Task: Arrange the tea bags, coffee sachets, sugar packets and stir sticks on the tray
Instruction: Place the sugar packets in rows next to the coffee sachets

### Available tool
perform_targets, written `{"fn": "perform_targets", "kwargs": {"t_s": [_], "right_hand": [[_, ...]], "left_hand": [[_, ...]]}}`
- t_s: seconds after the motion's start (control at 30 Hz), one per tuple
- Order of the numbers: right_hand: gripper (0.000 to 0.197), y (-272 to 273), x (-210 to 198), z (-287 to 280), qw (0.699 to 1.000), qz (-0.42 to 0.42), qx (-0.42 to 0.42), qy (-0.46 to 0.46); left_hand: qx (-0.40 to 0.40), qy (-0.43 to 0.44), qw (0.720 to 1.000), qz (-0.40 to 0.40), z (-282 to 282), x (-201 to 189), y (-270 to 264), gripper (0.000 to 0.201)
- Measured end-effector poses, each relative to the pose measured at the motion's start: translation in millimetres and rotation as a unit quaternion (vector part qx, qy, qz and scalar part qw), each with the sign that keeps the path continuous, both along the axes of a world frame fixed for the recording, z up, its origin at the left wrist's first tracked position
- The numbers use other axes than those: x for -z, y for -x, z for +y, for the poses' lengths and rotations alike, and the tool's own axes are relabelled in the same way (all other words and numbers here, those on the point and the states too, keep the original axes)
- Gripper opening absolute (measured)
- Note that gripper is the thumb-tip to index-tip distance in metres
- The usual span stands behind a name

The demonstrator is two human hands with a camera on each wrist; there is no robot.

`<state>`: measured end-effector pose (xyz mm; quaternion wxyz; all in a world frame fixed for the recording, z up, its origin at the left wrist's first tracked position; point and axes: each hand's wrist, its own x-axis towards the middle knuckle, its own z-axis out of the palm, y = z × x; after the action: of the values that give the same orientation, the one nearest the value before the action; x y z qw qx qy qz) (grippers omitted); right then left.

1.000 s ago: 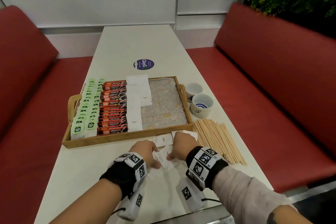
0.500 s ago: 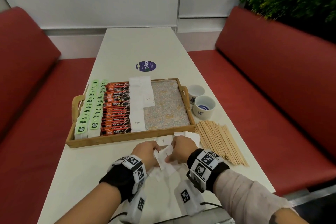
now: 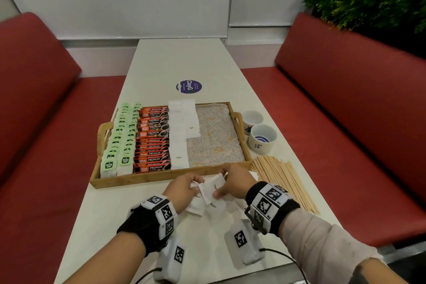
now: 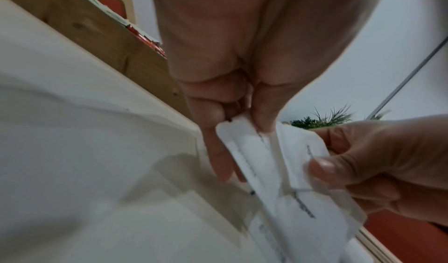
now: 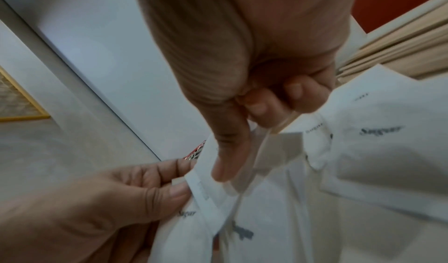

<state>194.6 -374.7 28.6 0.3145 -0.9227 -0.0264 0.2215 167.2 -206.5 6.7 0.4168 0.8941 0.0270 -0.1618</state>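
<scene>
Sugar packets (image 3: 213, 188) sit pinched between our left hand (image 3: 182, 188) and right hand (image 3: 237, 182), just before the tray (image 3: 161, 176), long axes toward it.

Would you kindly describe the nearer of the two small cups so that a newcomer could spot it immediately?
Find the wooden tray on the long white table. Just beyond its right handle stand two little white cups; the nearer cup is the one closer to the stir sticks. Blue rings show inside it, unlike the farther cup.
</scene>
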Motion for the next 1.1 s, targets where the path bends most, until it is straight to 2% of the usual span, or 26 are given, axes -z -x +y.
{"fn": "perform_targets", "kwargs": {"t_s": [0.2, 0.37, 0.5, 0.6, 0.67, 0.77, 0.83, 0.9, 0.97, 1.03, 1.1], "right_hand": [[0.039, -14.0, -23.1, -13.7, 1.0, -0.017, -0.016, 0.015], [0.04, -25.1, -44.6, -13.6, 0.999, -0.044, -0.028, -0.01], [0.042, -32.7, -59.4, -6.1, 0.996, -0.072, -0.027, -0.046], [0.042, -35.4, -70.5, 0.1, 0.994, -0.056, -0.049, -0.077], [0.04, -35.6, -75.3, 4.9, 0.993, -0.03, -0.077, -0.087], [0.038, -38.2, -76.7, 12.3, 0.991, -0.013, -0.096, -0.089], [0.039, -40.9, -75.1, 16.2, 0.992, -0.013, -0.093, -0.083], [0.041, -43.4, -72.6, 19.5, 0.993, -0.016, -0.094, -0.074], [0.04, -45.9, -70.4, 22.2, 0.993, -0.022, -0.093, -0.076], [0.036, -49.2, -67.7, 24.1, 0.991, -0.025, -0.08, -0.1], [0.031, -52.3, -65.0, 25.2, 0.989, -0.027, -0.057, -0.131]], "left_hand": [[-0.042, 0.039, 0.998, -0.005, 16.3, -1.7, -3.3, 0.023], [-0.052, 0.062, 0.997, -0.005, 15.6, -5.5, -4.6, 0.035], [-0.073, 0.12, 0.99, 0.028, 9.8, -14.3, -5.6, 0.039], [-0.098, 0.157, 0.982, 0.038, 11.2, -19.7, -9.4, 0.041], [-0.124, 0.213, 0.968, 0.053, 12.0, -23.6, -11.1, 0.036], [-0.159, 0.359, 0.913, 0.106, 9.6, -33.0, -9.7, 0.032], [-0.148, 0.42, 0.883, 0.152, 8.9, -38.3, -9.9, 0.053], [-0.112, 0.446, 0.868, 0.187, 9.7, -41.3, -11.7, 0.066], [-0.091, 0.445, 0.873, 0.181, 9.7, -44.0, -12.7, 0.051], [-0.076, 0.415, 0.894, 0.151, 9.8, -41.1, -15.0, 0.028], [-0.066, 0.386, 0.912, 0.127, 10.9, -35.0, -19.1, 0.026]]}}
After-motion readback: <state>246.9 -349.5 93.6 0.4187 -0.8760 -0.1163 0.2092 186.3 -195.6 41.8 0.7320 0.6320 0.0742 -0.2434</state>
